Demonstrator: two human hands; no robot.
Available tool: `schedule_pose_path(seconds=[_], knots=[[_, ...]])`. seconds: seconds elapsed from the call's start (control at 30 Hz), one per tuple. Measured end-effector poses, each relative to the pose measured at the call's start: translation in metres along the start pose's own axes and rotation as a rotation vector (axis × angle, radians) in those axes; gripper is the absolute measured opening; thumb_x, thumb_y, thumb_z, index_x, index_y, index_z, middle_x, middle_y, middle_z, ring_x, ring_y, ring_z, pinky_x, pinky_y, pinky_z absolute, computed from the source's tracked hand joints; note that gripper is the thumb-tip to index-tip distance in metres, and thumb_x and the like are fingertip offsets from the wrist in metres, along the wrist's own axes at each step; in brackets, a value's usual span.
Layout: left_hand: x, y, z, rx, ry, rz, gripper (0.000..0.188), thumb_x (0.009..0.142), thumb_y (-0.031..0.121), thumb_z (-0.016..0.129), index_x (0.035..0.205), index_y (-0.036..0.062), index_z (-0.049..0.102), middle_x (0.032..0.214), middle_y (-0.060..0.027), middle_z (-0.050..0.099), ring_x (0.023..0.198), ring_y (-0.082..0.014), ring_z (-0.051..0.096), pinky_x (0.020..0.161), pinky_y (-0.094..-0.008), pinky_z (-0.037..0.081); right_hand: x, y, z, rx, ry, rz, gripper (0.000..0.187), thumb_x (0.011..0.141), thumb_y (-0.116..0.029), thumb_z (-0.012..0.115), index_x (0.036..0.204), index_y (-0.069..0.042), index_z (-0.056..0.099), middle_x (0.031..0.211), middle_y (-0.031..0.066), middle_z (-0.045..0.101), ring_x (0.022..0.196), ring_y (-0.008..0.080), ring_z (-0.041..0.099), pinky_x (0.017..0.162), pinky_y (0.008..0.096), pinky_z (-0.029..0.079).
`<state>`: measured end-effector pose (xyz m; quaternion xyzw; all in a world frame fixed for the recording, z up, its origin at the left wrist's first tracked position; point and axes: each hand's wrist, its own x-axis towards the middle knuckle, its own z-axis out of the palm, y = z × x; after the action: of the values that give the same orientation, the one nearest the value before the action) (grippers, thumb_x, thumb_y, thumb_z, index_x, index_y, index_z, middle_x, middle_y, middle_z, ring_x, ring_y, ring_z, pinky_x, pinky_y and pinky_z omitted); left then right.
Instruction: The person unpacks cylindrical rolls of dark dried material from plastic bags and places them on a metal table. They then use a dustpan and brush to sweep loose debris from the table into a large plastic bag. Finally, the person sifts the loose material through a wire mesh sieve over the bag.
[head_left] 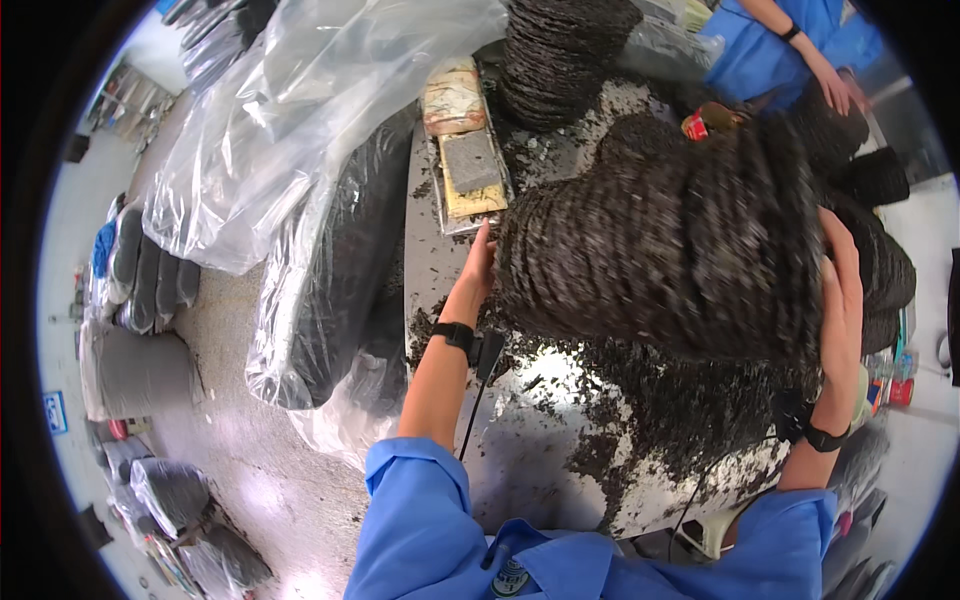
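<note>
A long stack of dark, rough dried seaweed sheets (650, 255) lies on its side between my two hands, above the table. My left hand (482, 265) presses against its left end, fingers mostly hidden behind it. At the right end, my right hand (842, 300) is spread flat against the outermost sheet. The stack looks slightly blurred. Below it, loose dark flakes (690, 400) are strewn over the pale table (520, 480). A dark band with a small device sits on each of my wrists.
Beyond my left hand lies a narrow tray (447, 212) with yellow and grey blocks. Another seaweed stack (560, 60) stands at the back. Clear plastic bags (290, 130) drape the left table edge. A co-worker's hand (835, 88) rests on dark sheets at far right. Bagged bundles (170, 495) lie on the floor.
</note>
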<state>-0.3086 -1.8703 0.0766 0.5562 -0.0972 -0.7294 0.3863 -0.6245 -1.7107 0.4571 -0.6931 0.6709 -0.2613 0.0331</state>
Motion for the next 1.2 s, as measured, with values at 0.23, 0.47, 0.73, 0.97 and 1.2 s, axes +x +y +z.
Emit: schedule_pose_path(seconds=[0.23, 0.47, 0.73, 0.97, 1.2], knots=[[-0.119, -0.001, 0.008, -0.105, -0.282, -0.093, 0.061, 0.091, 0.057, 0.041, 0.13, 0.0106, 0.051, 0.124, -0.0084, 0.058, 0.111, -0.028, 0.055, 0.096, -0.0458, 0.043, -0.154, 0.105, 0.009, 0.93, 0.361, 0.551, 0.042, 0.099, -0.028, 0.035, 0.132, -0.002, 0.037, 0.133, 0.009, 0.043, 0.121, 0.02, 0.043, 0.105, 0.033, 0.029], [-0.218, -0.026, -0.106, -0.29, -0.061, 0.094, 0.055, 0.093, 0.045, 0.039, 0.132, 0.0062, 0.047, 0.129, -0.0113, 0.054, 0.117, -0.0307, 0.051, 0.099, -0.0456, 0.042, -0.283, 0.052, -0.002, 1.192, 0.494, 0.726, 0.029, 0.099, -0.034, 0.037, 0.101, -0.007, 0.048, 0.105, 0.0064, 0.052, 0.101, 0.0187, 0.048, 0.095, 0.0342, 0.034], [-0.262, -0.097, -0.244, 0.101, -0.066, -0.147, 0.051, 0.098, 0.038, 0.033, 0.134, 0.0037, 0.044, 0.132, -0.0116, 0.051, 0.119, -0.0292, 0.05, 0.101, -0.0447, 0.041, -0.4, 0.122, 0.057, 1.099, 0.099, 1.373, 0.051, 0.093, -0.049, 0.046, 0.123, -0.007, 0.044, 0.121, 0.0096, 0.051, 0.11, 0.0234, 0.05, 0.097, 0.0375, 0.04], [-0.329, -0.206, -0.25, 0.044, -0.08, -0.201, 0.047, 0.097, 0.034, 0.038, 0.135, 0.006, 0.043, 0.128, -0.0104, 0.053, 0.116, -0.0273, 0.052, 0.101, -0.0416, 0.042, -0.429, 0.098, 0.074, 1.31, -0.241, 1.357, 0.081, 0.084, -0.067, 0.046, 0.143, -0.013, 0.036, 0.15, 0.0111, 0.025, 0.133, 0.0276, 0.033, 0.107, 0.0415, 0.03], [-0.343, -0.128, -0.229, 0.176, -0.181, -0.019, 0.053, 0.096, 0.043, 0.038, 0.135, 0.0067, 0.044, 0.129, -0.0105, 0.054, 0.117, -0.0269, 0.052, 0.101, -0.0427, 0.041, -0.441, 0.123, 0.015, 1.456, 0.232, 1.271, 0.074, 0.089, -0.061, 0.044, 0.137, -0.005, 0.04, 0.13, 0.0151, 0.05, 0.113, 0.0238, 0.054, 0.094, 0.0348, 0.046]])
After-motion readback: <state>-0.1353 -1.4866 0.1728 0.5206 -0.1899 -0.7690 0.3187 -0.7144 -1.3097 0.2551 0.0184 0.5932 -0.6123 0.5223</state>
